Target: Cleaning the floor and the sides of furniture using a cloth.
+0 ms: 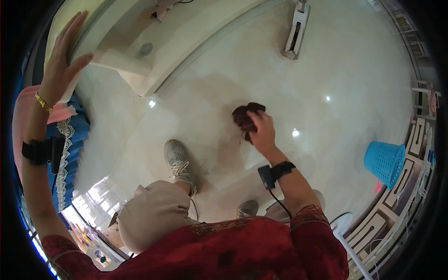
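My right hand (263, 132) grips a dark brown cloth (242, 117), bunched and slightly blurred, over the pale glossy floor tiles (217, 164). Whether the cloth touches the floor is hard to tell. At the upper left, my left hand (62, 66) is spread with the thumb apart from the fingers and nothing in it. The palm lies against or just over the edge of a cream piece of furniture (134, 66); contact is not certain. Below that wrist are a pink cloth (26, 105) and a blue fabric cover (78, 115) with white lace trim.
A long white-and-black object (295, 35) lies on the floor at the top. To the right, a blue perforated plastic basket (384, 162) stands by cream drawers (395, 182). A white stand with a round head (342, 221) is at lower right. A pinkish item (162, 9) rests on the cream furniture.
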Available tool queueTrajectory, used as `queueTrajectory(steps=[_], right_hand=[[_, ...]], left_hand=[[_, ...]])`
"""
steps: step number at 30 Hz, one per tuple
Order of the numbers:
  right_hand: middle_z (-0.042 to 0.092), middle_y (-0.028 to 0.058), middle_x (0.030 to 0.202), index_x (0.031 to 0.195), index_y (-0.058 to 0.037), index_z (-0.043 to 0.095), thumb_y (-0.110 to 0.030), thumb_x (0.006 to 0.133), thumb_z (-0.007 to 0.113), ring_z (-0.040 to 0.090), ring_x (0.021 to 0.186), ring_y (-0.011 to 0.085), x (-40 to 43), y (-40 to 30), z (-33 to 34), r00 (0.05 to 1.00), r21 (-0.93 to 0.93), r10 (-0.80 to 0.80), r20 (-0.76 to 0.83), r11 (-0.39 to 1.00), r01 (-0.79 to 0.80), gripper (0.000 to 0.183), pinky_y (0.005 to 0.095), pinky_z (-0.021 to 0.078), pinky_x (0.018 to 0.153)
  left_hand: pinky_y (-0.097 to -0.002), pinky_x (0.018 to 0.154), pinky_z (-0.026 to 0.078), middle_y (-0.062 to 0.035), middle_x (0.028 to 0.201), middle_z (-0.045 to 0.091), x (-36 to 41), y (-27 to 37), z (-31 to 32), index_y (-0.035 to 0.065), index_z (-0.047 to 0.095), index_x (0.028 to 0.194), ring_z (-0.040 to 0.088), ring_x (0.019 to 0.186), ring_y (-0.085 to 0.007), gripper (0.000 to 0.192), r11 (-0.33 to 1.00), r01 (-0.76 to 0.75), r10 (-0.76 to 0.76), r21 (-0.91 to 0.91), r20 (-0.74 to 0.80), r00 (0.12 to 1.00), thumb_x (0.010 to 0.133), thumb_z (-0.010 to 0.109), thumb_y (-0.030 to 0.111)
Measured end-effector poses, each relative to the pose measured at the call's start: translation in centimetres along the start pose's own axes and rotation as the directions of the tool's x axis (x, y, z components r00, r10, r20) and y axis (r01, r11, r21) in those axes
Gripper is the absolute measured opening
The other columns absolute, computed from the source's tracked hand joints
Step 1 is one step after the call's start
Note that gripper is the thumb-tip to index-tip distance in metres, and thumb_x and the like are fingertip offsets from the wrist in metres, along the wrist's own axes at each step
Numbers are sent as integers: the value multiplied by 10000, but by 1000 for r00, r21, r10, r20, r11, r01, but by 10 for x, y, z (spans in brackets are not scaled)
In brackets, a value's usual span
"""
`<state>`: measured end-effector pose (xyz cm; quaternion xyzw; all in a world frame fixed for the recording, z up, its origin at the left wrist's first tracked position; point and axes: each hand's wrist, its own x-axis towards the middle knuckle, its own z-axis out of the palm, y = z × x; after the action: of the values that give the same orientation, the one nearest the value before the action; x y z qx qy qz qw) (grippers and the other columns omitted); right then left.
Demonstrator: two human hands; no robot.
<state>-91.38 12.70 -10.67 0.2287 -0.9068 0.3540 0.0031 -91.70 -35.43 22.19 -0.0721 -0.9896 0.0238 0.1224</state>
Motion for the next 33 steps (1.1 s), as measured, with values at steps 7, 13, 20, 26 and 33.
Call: queueTrajectory(steps=[7, 13, 20, 26, 33], right_hand=[[440, 109, 1395, 1293, -206, 550, -313, 747, 711, 445, 1238, 368, -104, -69, 64, 690, 109, -445, 571, 874, 473, 580, 576, 408, 952], [335, 114, 1496, 1305, -213, 550, -327, 796, 638, 253, 1390, 406, -80, -41, 62, 718, -93, -275, 639, 899, 427, 529, 670, 252, 1050], [372, 140, 1450, 1297, -223, 521, -161, 694, 721, 341, 1324, 406, 18, 43, 7, 953, -464, 145, 265, 886, -6, 639, 638, 303, 1037], [472, 213, 1303, 1309, -212, 525, -108, 707, 700, 486, 1133, 409, 56, 94, -15, 983, -433, 159, -88, 883, -181, 635, 515, 431, 927], [548, 222, 1182, 1235, -158, 571, -144, 783, 640, 542, 1018, 390, 80, -32, 96, 925, -216, -379, -13, 905, 368, 457, 489, 458, 802]], left_hand=[[-438, 1140, 293, -115, 1505, 366, -6, 2, 2, 170, 366, 1470, 346, 1380, -319, 761, 999, 32, -32, 39, -11, 999, 765, 645, 236], [-450, 1148, 277, -140, 1511, 354, -5, -4, 6, 148, 367, 1468, 326, 1396, -338, 792, 1000, -7, 7, 9, -37, 999, 770, 655, 388], [-450, 1151, 265, -155, 1511, 348, -7, 0, -3, 118, 361, 1469, 324, 1398, -341, 782, 999, -3, 4, 39, -19, 1000, 769, 634, 332], [-488, 1182, 209, -117, 1541, 305, -1, 10, -3, 175, 326, 1485, 288, 1422, -310, 855, 997, 53, -56, 62, 35, 998, 713, 647, 352], [-506, 1185, 160, -120, 1537, 312, -1, 14, -7, 176, 331, 1481, 307, 1413, -320, 898, 987, 38, -43, 157, 28, 999, 708, 665, 491]])
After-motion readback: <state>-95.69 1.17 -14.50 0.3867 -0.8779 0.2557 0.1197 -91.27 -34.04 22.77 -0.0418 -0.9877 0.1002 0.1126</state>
